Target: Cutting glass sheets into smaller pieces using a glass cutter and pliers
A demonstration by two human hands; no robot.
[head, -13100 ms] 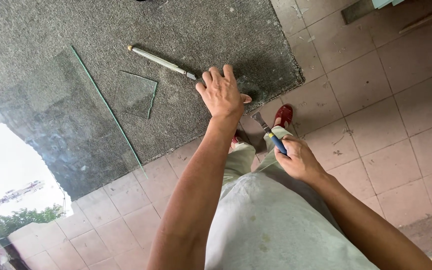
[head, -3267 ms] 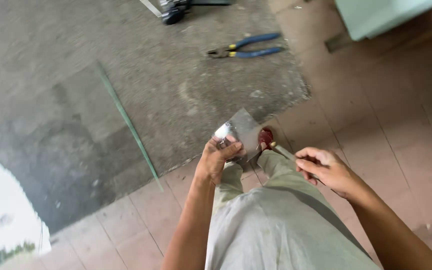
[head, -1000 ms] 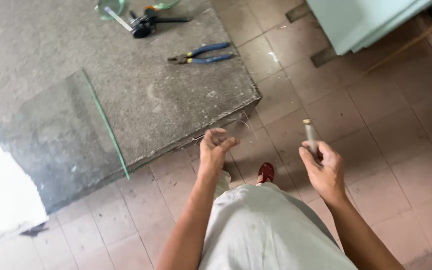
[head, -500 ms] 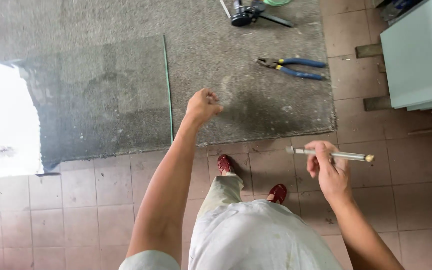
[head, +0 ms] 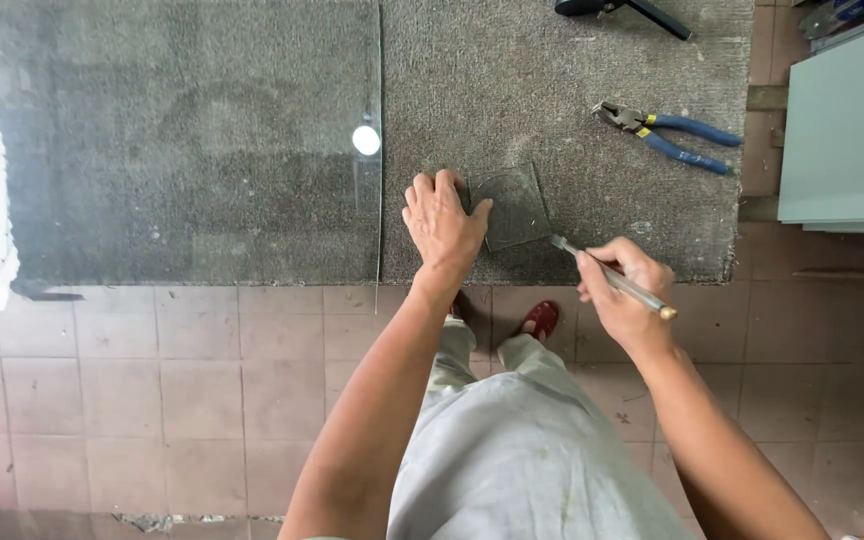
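Observation:
My left hand point(head: 442, 220) lies flat on the grey carpet, fingers apart, pressing the left edge of a small square glass piece point(head: 514, 206). A slim metal glass cutter point(head: 612, 278) is gripped in my right hand point(head: 620, 292), its tip touching the lower right corner of that small glass. To the left, a large glass sheet point(head: 182, 150) lies flat on the carpet point(head: 572, 140), its right edge running close beside my left hand.
Blue-handled pliers point(head: 664, 130) rest on the carpet at upper right. A dark tool point(head: 622, 8) pokes in at the top edge. A pale green panel point(head: 847, 130) stands at the right. Tiled floor point(head: 152, 390) lies below the carpet, with my feet in red shoes point(head: 540, 318).
The small glass piece now lies on the carpet under my left hand, which was closed above the carpet before. My right hand has brought the cutter tip down to the glass.

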